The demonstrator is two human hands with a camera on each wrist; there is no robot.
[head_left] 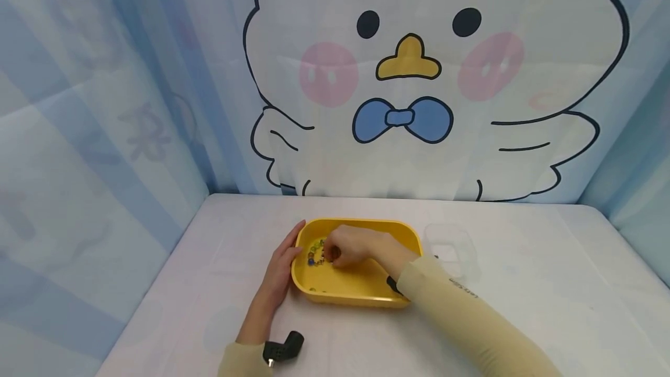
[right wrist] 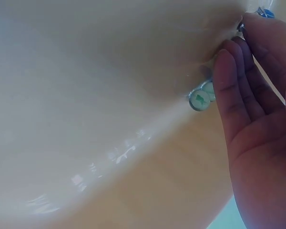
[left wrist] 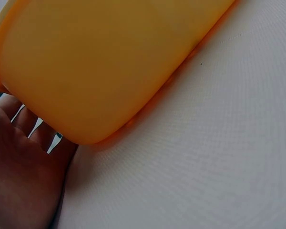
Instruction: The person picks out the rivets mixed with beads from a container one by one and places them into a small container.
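Note:
A yellow tray (head_left: 361,298) with rounded corners stands on the table. Inside its left part, several small glass marbles (head_left: 312,260), green, yellowish and blue, lie in a curved cluster. My left hand (head_left: 280,269) rests against the tray's left side, its fingers along the outer wall and the thumb at the rim. Reaching into the tray, my right hand (head_left: 349,245) has thumb and fingertips together at a small dark, shiny marble (right wrist: 240,26), partly hidden by the fingers. Beside those fingers sits a clear marble (right wrist: 199,100) with a green swirl.
To the right of the tray is a clear plastic container (head_left: 455,249), partly behind the right forearm. A few marbles (head_left: 316,290) lie near the tray's front wall. Printed curtains (head_left: 403,167) hang behind the white table (head_left: 549,284).

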